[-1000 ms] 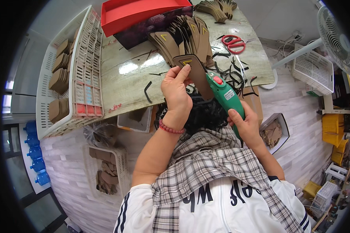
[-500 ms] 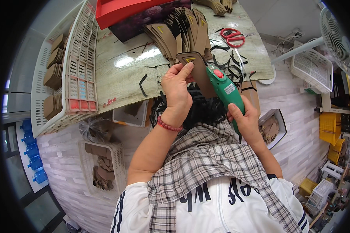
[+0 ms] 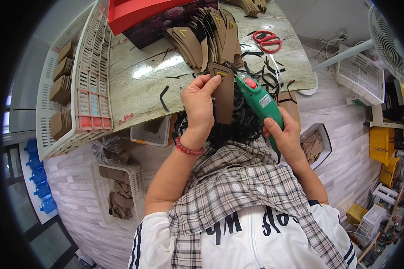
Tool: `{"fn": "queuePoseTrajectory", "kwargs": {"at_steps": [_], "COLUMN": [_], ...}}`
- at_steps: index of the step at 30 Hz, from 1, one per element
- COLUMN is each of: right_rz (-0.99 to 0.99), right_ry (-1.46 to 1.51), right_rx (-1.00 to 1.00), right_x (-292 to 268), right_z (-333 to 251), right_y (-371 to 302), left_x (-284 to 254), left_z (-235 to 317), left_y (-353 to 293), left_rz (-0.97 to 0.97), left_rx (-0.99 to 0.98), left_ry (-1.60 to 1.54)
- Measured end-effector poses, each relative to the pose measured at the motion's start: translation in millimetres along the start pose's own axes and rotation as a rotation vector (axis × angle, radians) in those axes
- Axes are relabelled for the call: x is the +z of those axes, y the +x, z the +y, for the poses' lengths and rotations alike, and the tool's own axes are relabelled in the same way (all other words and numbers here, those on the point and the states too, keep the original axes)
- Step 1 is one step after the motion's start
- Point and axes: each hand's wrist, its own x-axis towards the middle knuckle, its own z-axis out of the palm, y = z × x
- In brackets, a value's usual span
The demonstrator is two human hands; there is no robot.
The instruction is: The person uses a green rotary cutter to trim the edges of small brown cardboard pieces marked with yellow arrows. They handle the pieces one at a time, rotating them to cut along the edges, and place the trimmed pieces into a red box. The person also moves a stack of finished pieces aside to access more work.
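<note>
Between thumb and fingers, my left hand (image 3: pixel 197 102) pinches a long brown tab (image 3: pixel 223 101) with a yellow V mark near its rounded top. My right hand (image 3: pixel 283 136) is wrapped round a green electric cutter (image 3: pixel 261 101) with a red button. The cutter's head sits close beside the tab's right edge; whether they touch I cannot tell. Just beyond stands a bundle of similar brown tabs (image 3: pixel 217 38) on the worktable (image 3: pixel 137 92). Black strip scraps (image 3: pixel 238 119) are heaped in my lap below the tab, and more lie on the table by the cutter.
Red-handled scissors (image 3: pixel 267 41) rest on the table at the far right. A red box (image 3: pixel 141 12) stands at the back left, and a white crate (image 3: pixel 78 89) of brown pieces flanks the table's left side. Floor baskets (image 3: pixel 139 188) and a fan (image 3: pixel 388 45) are around me.
The tab has turned from slanted to nearly upright, and its top has lowered slightly. My left hand has shifted a little left. The cutter has moved slightly left, and a gap beside the tab has widened.
</note>
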Motion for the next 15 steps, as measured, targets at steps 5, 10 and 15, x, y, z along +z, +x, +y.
{"fn": "queuePoseTrajectory", "kwargs": {"at_steps": [5,10,15], "right_rz": [-0.036,-0.053,-0.06], "right_ry": [-0.023,-0.017,-0.014], "right_rx": [-0.001,-0.01,-0.001], "right_x": [-0.9,0.0,0.2], "right_z": [-0.3,3.2,2.2], "right_y": [-0.7,-1.5,-1.6], "left_x": [-5.5,-6.6,-11.5], "left_z": [2.8,9.7,9.6], "left_y": [8.1,10.3,11.4], "left_rz": [0.016,-0.012,-0.05], "left_rx": [0.107,0.175,0.158], "left_ry": [0.064,0.132,0.213]}}
